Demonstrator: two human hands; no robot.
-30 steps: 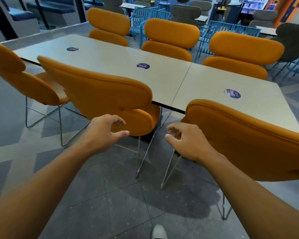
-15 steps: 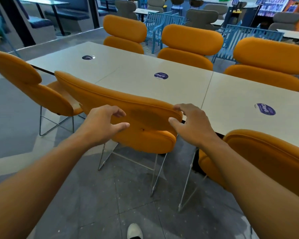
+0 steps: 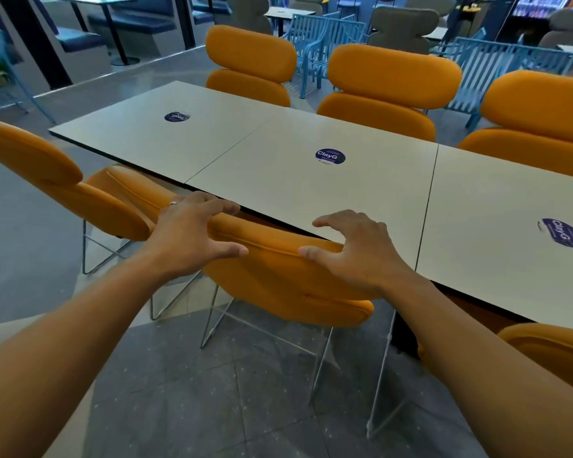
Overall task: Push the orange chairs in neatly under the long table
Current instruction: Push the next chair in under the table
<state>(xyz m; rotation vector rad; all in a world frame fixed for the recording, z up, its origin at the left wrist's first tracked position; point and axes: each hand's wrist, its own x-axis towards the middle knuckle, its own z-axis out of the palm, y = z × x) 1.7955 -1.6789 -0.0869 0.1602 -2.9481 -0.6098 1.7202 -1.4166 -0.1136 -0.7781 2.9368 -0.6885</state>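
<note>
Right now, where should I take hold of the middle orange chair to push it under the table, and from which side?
Take the top edge of the backrest of the middle orange chair, from behind. That padded rim is wide, rounded and leans toward you, so fingers hook over it, thumbs on the rear face. The left hand and right hand grip it there, spread apart.

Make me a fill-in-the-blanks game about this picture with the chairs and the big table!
1. The left hand and the right hand hold an ____ chair by its backrest.
2. The ring is on the ____ hand.
3. The sticker in the middle of the long table reads ____.

Missing words: orange; left; ClayG.
</note>
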